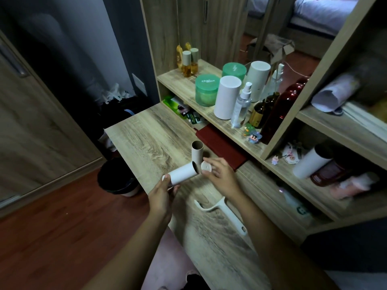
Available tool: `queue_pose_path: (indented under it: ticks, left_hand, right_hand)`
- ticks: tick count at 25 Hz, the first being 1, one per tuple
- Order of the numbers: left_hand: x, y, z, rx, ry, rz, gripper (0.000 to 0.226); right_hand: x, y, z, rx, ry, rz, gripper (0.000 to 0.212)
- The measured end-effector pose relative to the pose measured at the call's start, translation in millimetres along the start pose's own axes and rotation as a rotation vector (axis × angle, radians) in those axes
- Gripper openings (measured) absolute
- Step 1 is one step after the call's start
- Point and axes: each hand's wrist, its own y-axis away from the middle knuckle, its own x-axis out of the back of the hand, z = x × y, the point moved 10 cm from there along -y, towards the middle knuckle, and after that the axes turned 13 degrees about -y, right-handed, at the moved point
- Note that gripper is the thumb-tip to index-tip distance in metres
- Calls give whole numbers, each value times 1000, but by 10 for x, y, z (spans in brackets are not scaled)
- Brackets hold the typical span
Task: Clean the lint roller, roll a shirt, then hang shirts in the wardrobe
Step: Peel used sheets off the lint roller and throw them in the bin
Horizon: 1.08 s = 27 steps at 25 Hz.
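Observation:
My left hand (162, 195) grips a white lint roll (184, 173), held tilted above the wooden desk (150, 135) with its open end toward my right hand. My right hand (219, 171) pinches a small round white end cap (206, 165) right beside that open end. An empty brown cardboard core (197, 151) stands upright on the desk just behind the roll. The white lint roller handle (222, 210) lies flat on the desk under my right forearm, with no roll on it.
A dark red notebook (222, 147) lies by the shelf. The shelf (188, 86) carries green jars, white cylinders, spray bottles and dark bottles. Another white roll (310, 164) lies in the lower right compartment. A dark bin (117, 178) stands on the floor left of the desk.

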Motion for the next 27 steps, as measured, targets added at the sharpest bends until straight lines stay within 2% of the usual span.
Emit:
queue_pose_path:
  ticks: [2,5,8,11,14,17,19,21,23,25,27]
  left_hand:
    - [79,-14,37,-4,16,31,25]
    - [222,-44,80,-8,9,70,28]
    - [342,-94,102,-15,-27,89,27]
    - [437,-123,111,-14,-31,108,30]
    - [419,-155,108,-30,-21,96,33]
    - [274,-109,98,-46,-53,56,35]
    - [276,-113,134,-119,-222,78,46]
    - [150,34,262,-272,-550,49,55]
    - [20,173,371,-416,-799,31,47]
    - [-173,296,433,-513,-894,-18,44]
    - [-304,360,417,-556,-884,-100,44]
  right_hand:
    - [-89,-74,89,39,341,-88,50]
    - [-269,-152,283,12,729,-219,59]
    - [-343,-248,491,-34,930,-311,59]
    - [-402,-290,672,-76,879,-366,57]
    - [-383,-318,611,-21,803,-364,57]
    - [-138,-264,359,37,750,-267,55]
    - [-65,-183,188,81,660,-232,60]
    - [-12,67,0,107,533,-230,70]
    - [-143,225,-84,115,423,-305,84]
    - [-239,303,-90,110,416,-349,91]
    - [-268,315,-59,88,428,-351,82]
